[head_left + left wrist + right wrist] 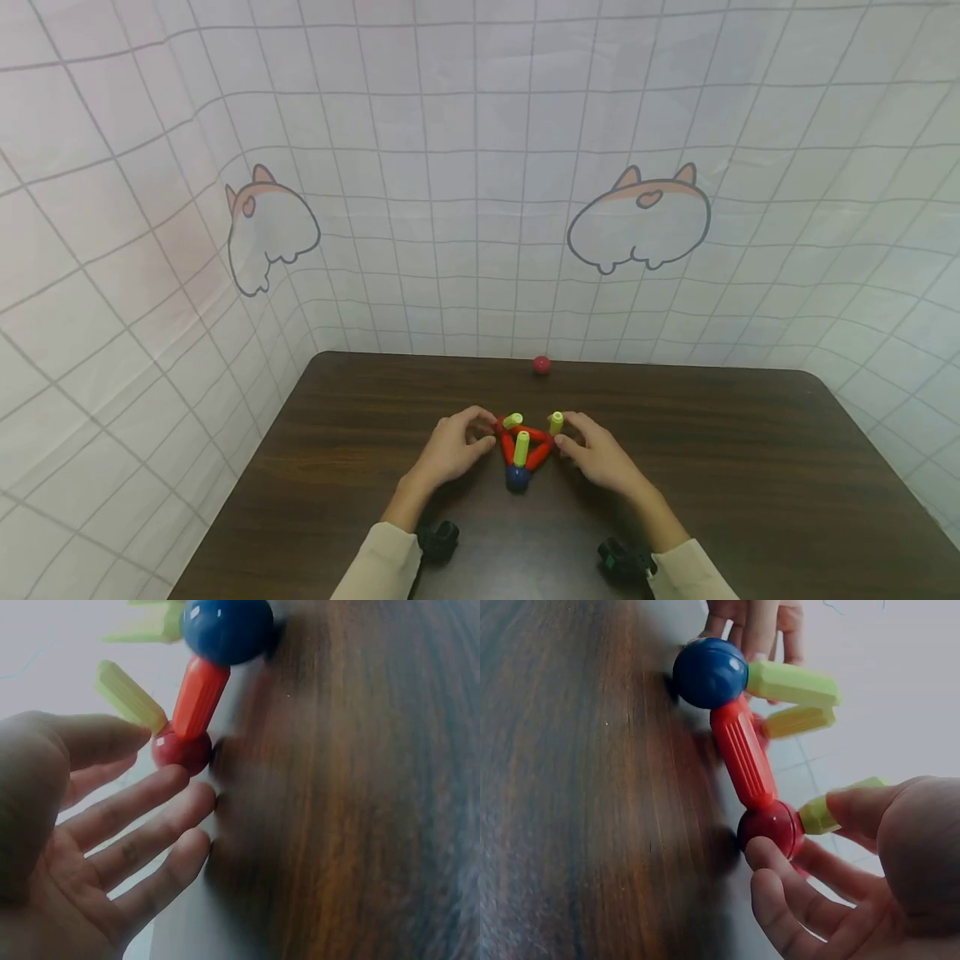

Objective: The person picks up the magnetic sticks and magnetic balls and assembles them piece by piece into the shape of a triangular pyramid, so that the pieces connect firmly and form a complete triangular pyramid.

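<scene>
A triangle of red rods joined by balls lies on the table, with a blue ball at its near corner. Red balls form the other two corners, and a yellow-green rod rises from each corner. My left hand is at the left red ball, its fingertips against or very near it, the thumb beside the tilted left rod. At the right corner, my right hand pinches the right yellow-green rod, with other fingertips by the right red ball.
A loose red ball sits near the far edge of the dark wooden table. White gridded cloth with printed animal figures hangs behind the table and on its left and right.
</scene>
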### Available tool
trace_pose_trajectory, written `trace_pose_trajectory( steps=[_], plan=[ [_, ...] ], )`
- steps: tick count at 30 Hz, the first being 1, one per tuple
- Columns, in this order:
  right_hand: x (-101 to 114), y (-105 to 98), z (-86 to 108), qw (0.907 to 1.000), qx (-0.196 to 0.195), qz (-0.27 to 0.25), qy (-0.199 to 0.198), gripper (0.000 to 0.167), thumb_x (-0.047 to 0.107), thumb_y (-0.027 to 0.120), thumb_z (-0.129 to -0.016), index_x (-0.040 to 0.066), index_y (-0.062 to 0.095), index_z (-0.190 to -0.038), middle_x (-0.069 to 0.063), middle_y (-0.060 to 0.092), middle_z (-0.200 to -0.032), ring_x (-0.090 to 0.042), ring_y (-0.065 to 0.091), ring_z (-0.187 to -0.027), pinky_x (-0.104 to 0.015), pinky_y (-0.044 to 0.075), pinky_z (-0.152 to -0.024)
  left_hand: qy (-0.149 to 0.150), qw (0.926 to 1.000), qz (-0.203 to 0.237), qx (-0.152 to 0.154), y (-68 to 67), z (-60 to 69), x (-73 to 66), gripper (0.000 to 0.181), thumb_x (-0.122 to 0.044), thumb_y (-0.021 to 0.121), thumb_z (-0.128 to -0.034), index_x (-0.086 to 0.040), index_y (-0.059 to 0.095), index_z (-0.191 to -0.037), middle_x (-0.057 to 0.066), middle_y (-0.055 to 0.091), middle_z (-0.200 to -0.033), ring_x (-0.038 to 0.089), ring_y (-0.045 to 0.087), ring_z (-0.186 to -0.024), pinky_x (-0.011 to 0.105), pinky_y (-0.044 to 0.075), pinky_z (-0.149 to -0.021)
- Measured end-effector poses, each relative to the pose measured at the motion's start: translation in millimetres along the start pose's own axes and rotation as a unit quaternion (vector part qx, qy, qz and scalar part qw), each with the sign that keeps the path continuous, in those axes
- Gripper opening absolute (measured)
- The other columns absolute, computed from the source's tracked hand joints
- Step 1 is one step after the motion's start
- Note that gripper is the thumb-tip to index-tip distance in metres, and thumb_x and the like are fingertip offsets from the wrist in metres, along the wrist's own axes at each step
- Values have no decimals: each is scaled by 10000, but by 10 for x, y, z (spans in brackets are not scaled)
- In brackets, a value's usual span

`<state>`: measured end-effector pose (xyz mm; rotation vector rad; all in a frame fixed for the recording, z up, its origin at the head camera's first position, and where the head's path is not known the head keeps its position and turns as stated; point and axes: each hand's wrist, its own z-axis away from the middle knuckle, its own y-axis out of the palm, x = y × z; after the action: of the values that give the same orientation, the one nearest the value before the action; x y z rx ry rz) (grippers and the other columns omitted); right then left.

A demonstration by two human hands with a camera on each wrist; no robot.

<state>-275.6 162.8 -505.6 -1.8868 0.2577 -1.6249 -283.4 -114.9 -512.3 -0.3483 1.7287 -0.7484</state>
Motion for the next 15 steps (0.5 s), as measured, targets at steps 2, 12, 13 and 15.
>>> trace_pose_trajectory(
  steps=[2,12,13,15],
  plan=[
    [-7,-8,2,9999,107,20,-85,355,212,581,-1052,84,594,-1383,-146,636,-1201,-177,678,-858,-284,552,-685,63,9998,24,177,-9,11,-6,243,-171,702,-966,-169,672,-1207,23,762,-1061,95,635,-738,268,510,-661],
    [-8,4,-1,9978,559,-94,-331,369,274,590,-1049,51,606,-1342,-133,666,-1146,-179,688,-886,-271,559,-711,-20,9942,297,1033,-90,35,-1,465,-138,683,-911,-147,598,-1368,64,677,-1180,158,635,-947,307,528,-710],
    [-4,8,1,9977,574,-95,-357,374,275,589,-1049,46,603,-1345,-133,666,-1142,-185,688,-886,-275,559,-710,-7,9943,274,1030,-93,33,7,470,-160,712,-904,-140,602,-1361,61,667,-1208,161,636,-982,306,531,-735],
    [4,18,4,9974,604,-110,-379,381,283,592,-1047,47,603,-1346,-133,662,-1142,-199,687,-887,-284,562,-710,14,9947,235,1005,-97,27,21,463,-184,753,-896,-128,620,-1336,54,667,-1216,165,646,-1001,302,537,-758]
  ],
)
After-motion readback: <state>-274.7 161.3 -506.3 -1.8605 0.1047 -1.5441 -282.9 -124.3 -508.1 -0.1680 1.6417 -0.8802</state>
